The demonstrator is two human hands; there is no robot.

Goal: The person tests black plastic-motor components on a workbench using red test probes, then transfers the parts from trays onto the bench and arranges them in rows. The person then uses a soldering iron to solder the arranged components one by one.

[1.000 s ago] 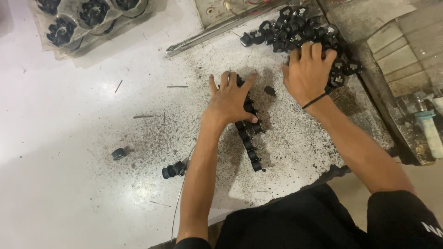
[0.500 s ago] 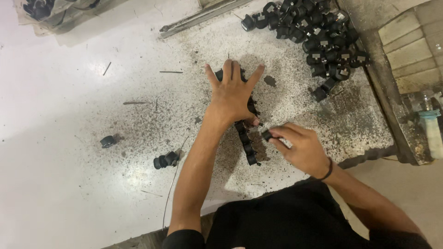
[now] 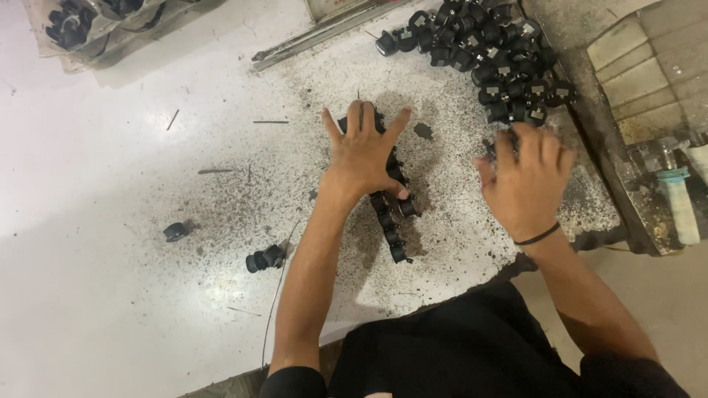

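My left hand (image 3: 363, 156) lies flat, fingers spread, pressing down on a row of small black parts (image 3: 391, 221) that runs toward me across the speckled white table (image 3: 96, 324). My right hand (image 3: 525, 177) hovers palm down at the near edge of a heap of black parts (image 3: 493, 53) at the table's far right. Its fingertips reach into the loose pieces there; whether it holds one is hidden under the hand. A black band circles the right wrist.
Two stray black parts (image 3: 264, 259) and another single one (image 3: 175, 232) lie to the left. A metal rail (image 3: 317, 37) crosses the back. A tray of black pieces (image 3: 88, 22) sits far left. Bottles (image 3: 678, 199) stand past the right edge.
My right hand left the heap, came down to the near end of the row, then moved back up to the heap's edge. The left hand stayed pressed on the row.
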